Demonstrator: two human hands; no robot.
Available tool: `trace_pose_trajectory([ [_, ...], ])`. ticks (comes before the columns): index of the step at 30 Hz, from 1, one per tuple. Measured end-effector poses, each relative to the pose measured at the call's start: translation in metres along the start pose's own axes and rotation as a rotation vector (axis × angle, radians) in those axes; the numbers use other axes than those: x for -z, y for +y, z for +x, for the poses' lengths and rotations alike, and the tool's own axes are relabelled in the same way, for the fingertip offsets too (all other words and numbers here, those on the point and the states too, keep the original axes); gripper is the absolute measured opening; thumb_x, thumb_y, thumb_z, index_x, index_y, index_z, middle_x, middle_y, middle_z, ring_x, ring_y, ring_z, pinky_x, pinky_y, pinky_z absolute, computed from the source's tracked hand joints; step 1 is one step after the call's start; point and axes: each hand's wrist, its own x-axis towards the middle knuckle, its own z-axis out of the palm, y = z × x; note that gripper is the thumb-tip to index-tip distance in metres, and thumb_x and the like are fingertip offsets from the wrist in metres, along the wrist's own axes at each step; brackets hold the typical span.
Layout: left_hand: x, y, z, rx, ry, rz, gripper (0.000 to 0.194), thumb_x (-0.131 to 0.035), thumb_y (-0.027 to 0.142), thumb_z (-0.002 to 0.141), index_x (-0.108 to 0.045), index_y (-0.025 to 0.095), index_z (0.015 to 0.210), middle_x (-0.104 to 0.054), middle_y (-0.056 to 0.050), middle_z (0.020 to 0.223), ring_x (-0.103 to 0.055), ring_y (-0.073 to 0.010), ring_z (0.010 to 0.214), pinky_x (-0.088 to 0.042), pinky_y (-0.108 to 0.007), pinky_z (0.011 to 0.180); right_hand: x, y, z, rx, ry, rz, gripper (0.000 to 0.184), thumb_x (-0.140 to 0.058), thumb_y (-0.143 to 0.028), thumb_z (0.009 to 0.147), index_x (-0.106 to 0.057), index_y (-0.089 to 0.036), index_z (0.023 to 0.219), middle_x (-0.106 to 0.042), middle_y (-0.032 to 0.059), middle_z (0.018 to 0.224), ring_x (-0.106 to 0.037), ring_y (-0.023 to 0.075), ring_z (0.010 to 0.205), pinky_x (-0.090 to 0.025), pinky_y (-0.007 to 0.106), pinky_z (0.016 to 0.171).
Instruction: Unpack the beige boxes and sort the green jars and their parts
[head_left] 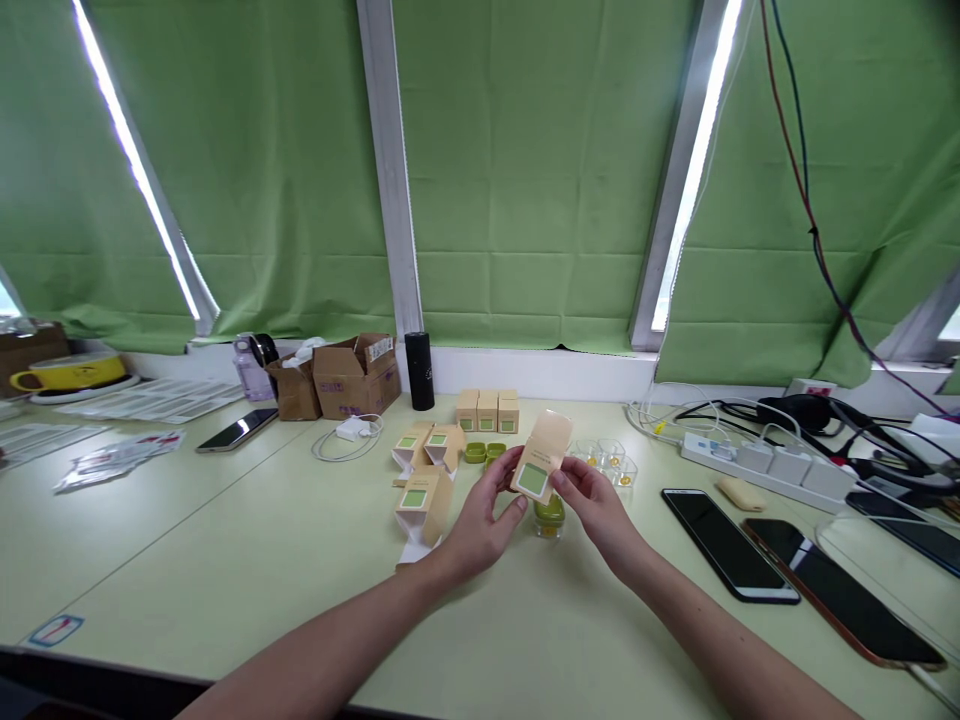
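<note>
Both my hands hold a small tan carton with a green square label (540, 458) above the pale green table (225, 540). My left hand (480, 520) pinches its lower left edge, and my right hand (592, 505) grips its right side. The carton's top flap stands open. Right under it a small jar with a green lid (550, 516) stands on the table. To the left lie three open tan cartons (425, 500) with flaps out. Behind, three closed tan cartons (487, 410) stand in a row, with green lids (484, 452) and small clear jars (611, 458) near them.
Two dark phones (727, 545) lie at right beside a white power strip (757, 460) with chargers and cables. At the back left are brown cardboard boxes (352, 375), a black cylinder (420, 370), a phone (236, 430), a white charger (351, 430) and a yellow cup (67, 372).
</note>
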Motion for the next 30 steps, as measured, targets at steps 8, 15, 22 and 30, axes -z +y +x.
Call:
trace_pose_trajectory([
  [8,0.0,0.004,0.0,0.018,-0.001,0.007,0.06,-0.064,0.038,0.097,-0.044,0.025,0.152,-0.05,-0.015,0.155,-0.048,-0.0328,0.142,-0.041,-0.049,0.116,0.002,0.002,0.001,0.004,-0.021,-0.012,0.057,-0.078,-0.07,0.075,-0.07,-0.023,0.107,-0.077,0.0117,0.11,-0.071,0.0298,0.103,-0.056,0.046,0.095],
  [15,0.0,0.006,0.001,0.03,-0.018,-0.071,0.059,-0.065,0.038,0.096,-0.045,0.025,0.15,-0.052,-0.014,0.153,-0.047,-0.0333,0.143,-0.039,-0.049,0.118,0.004,0.006,0.002,0.005,-0.082,-0.016,0.056,-0.078,-0.067,0.077,-0.07,-0.023,0.11,-0.075,0.0134,0.118,-0.069,0.0311,0.111,-0.053,0.048,0.101],
  [22,0.0,0.006,0.002,0.023,-0.025,-0.111,0.055,-0.066,0.037,0.095,-0.048,0.026,0.146,-0.054,-0.012,0.149,-0.048,-0.0327,0.141,-0.039,-0.048,0.116,0.007,0.013,0.004,0.035,-0.093,-0.069,0.051,-0.076,-0.064,0.082,-0.07,-0.023,0.111,-0.075,0.0126,0.116,-0.069,0.0311,0.11,-0.052,0.047,0.1],
  [30,-0.004,0.013,0.005,0.055,0.002,-0.172,0.053,-0.07,0.027,0.089,-0.051,0.025,0.138,-0.058,-0.012,0.141,-0.052,-0.0313,0.135,-0.043,-0.046,0.112,0.005,0.012,0.002,0.023,-0.07,-0.078,0.051,-0.075,-0.065,0.081,-0.071,-0.022,0.108,-0.075,0.0112,0.106,-0.068,0.0301,0.106,-0.053,0.043,0.094],
])
